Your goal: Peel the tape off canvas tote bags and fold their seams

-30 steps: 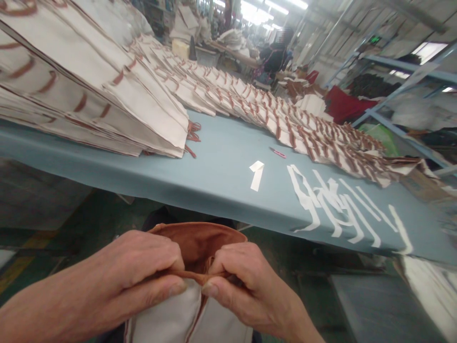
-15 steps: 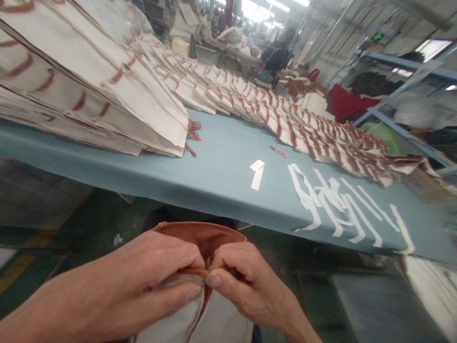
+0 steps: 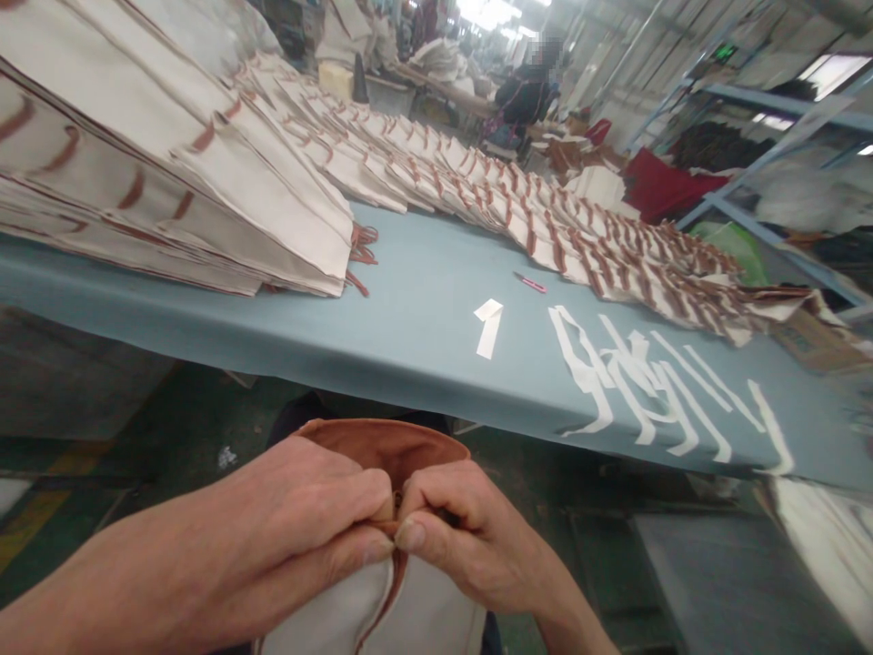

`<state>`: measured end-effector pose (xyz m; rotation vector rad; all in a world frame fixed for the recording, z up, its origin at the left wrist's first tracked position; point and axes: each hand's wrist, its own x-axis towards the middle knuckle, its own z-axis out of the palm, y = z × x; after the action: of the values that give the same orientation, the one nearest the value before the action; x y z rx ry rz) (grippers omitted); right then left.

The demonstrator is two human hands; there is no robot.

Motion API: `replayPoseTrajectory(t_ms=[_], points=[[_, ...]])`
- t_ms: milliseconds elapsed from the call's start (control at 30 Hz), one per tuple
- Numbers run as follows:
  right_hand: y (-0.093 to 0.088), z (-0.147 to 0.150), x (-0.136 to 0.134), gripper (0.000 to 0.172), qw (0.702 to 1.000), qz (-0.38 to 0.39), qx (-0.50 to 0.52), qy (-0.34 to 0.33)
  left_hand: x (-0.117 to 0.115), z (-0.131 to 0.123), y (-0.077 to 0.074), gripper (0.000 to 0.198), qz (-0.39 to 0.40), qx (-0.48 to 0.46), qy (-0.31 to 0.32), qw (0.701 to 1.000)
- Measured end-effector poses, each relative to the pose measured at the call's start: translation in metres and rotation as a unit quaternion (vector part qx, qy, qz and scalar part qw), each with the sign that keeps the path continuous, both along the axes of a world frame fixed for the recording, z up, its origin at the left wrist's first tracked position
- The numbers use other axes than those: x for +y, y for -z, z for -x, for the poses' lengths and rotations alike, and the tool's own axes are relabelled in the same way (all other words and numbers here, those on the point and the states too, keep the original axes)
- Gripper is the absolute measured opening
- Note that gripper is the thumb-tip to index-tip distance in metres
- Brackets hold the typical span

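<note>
A cream fabric bag point(image 3: 433, 605) with a brown lining point(image 3: 382, 446) stands close to my body, its open mouth facing up. Across its near rim, a thin brown cord point(image 3: 386, 527) runs between my fingers. My left hand point(image 3: 293, 523) is closed, pinching the cord between thumb and bent forefinger. Right beside it, my right hand point(image 3: 477, 532) pinches at the same spot, thumb tip almost touching the left thumb. The fingers hide most of the cord. Below them, a brown-edged seam runs down the bag's cream side.
Ahead is a blue-green covered table point(image 3: 409, 309). Stacked cream bags point(image 3: 273, 218) lie on its left, with rows of brown-trimmed pieces point(image 3: 491, 191) behind. Pink thread snips point(image 3: 532, 284) and white strips point(image 3: 641, 382) lie nearer. A person point(image 3: 522, 100) sits in the background.
My left thumb has slid up and right to the cord, and the left fingers have curled in tighter. The right hand has barely moved. The view has shifted slightly.
</note>
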<state>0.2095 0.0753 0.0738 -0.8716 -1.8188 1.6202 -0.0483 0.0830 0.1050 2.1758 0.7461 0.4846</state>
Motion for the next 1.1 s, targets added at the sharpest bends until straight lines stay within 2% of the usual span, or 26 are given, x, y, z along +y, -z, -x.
replayPoseTrajectory(t_ms=[167,367,567,833,1100], points=[[-0.002,0.001,0.003,0.074,1.0,-0.003,-0.009,0.0,0.005,-0.001,0.002,0.035,0.05,0.038,-0.004,0.998],[-0.004,0.002,0.005,0.074,1.0,-0.009,-0.016,0.004,0.008,-0.002,0.007,0.037,0.061,0.018,-0.018,0.998],[-0.001,0.001,0.008,0.073,1.0,0.006,-0.028,0.006,0.01,0.0,0.008,0.036,0.122,0.034,-0.04,0.991],[0.004,0.0,0.008,0.074,0.998,0.046,-0.053,0.005,0.012,-0.001,0.002,0.039,0.131,0.036,-0.028,0.99],[0.012,0.0,0.012,0.07,0.996,0.072,-0.054,0.012,0.018,-0.005,0.006,0.035,0.165,0.053,-0.038,0.984]])
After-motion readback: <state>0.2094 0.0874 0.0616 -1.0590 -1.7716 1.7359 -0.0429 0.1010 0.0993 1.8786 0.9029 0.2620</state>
